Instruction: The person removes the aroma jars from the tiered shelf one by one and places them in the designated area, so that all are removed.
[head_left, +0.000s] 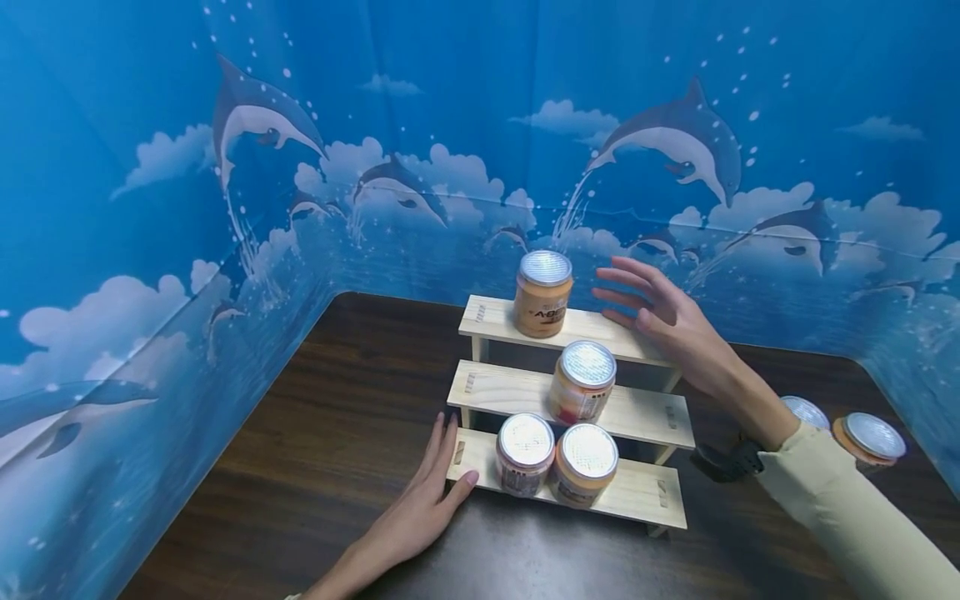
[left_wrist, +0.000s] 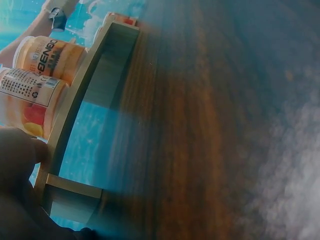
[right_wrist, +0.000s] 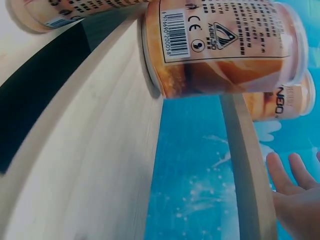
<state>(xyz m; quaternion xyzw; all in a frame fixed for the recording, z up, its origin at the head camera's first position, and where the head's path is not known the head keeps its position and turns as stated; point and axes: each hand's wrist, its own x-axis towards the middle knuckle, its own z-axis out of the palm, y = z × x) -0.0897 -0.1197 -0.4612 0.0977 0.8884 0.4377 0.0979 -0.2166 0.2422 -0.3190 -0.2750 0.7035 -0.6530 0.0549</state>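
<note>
A three-step wooden stand (head_left: 506, 392) holds several orange cans with silver lids. One can (head_left: 543, 298) stands upright on the top step, another can (head_left: 582, 385) on the middle step, and a pair sits side by side on the lowest: the left can (head_left: 522, 471) and the right can (head_left: 583, 483). My left hand (head_left: 420, 508) rests at the left end of the lowest step, fingers stretched along it; its thumb (left_wrist: 37, 150) lies at the plank's edge. Over the right part of the top step, my right hand (head_left: 667, 321) is spread, holding nothing, apart from the top can.
Right of the stand, partly behind my right forearm, are two more cans, a nearer one (head_left: 870, 442) and a partly hidden one (head_left: 806, 411). A dark wooden table (head_left: 322, 425) carries everything. Blue dolphin-print cloth (head_left: 465, 108) hangs around its back and sides.
</note>
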